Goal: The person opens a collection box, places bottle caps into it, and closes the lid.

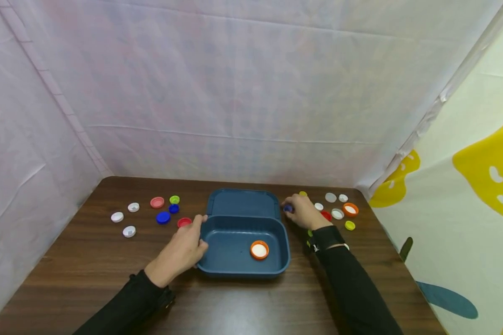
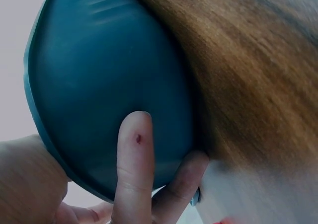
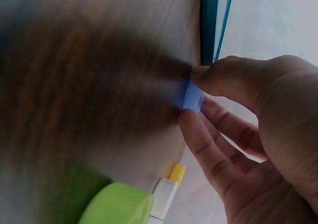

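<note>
A blue lunch box (image 1: pixel 245 271) stands on the table, its lid (image 1: pixel 243 203) folded back behind it. My left hand (image 1: pixel 180 251) holds the box by its left wall; in the left wrist view, fingers (image 2: pixel 135 164) lie against the wall's outside. Inside the box is an orange bottle cap with a white middle (image 1: pixel 259 250). Just right of the lid, my right hand (image 1: pixel 303 211) pinches a blue bottle cap (image 3: pixel 194 96) between thumb and fingertips, close to the tabletop. A green cap (image 3: pixel 117 204) lies nearby in the right wrist view.
Left of the box lie white caps (image 1: pixel 129 231), a pink cap (image 1: pixel 157 202), blue caps (image 1: pixel 163 217), a green cap (image 1: pixel 174 199) and a red cap (image 1: pixel 184 222). White, red, yellow and orange caps (image 1: pixel 350 209) lie on the right. A white curtain (image 1: pixel 234 93) hangs behind the table.
</note>
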The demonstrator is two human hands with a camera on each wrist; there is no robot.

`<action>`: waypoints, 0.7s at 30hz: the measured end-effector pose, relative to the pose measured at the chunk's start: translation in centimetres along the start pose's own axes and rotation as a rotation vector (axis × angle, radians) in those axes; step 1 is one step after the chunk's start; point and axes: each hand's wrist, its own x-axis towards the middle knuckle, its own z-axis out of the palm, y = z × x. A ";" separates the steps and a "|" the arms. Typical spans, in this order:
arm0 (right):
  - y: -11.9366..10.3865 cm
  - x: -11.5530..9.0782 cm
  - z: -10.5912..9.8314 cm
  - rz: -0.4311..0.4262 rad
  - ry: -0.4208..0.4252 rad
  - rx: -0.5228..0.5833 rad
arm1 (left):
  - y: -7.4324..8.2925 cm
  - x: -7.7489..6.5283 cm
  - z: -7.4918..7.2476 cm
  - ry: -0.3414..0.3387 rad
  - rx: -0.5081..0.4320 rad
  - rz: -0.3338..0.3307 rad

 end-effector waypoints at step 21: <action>-5.2 -3.3 -2.1 0.082 0.086 0.013 | 0.0 0.1 0.0 -0.008 0.005 -0.010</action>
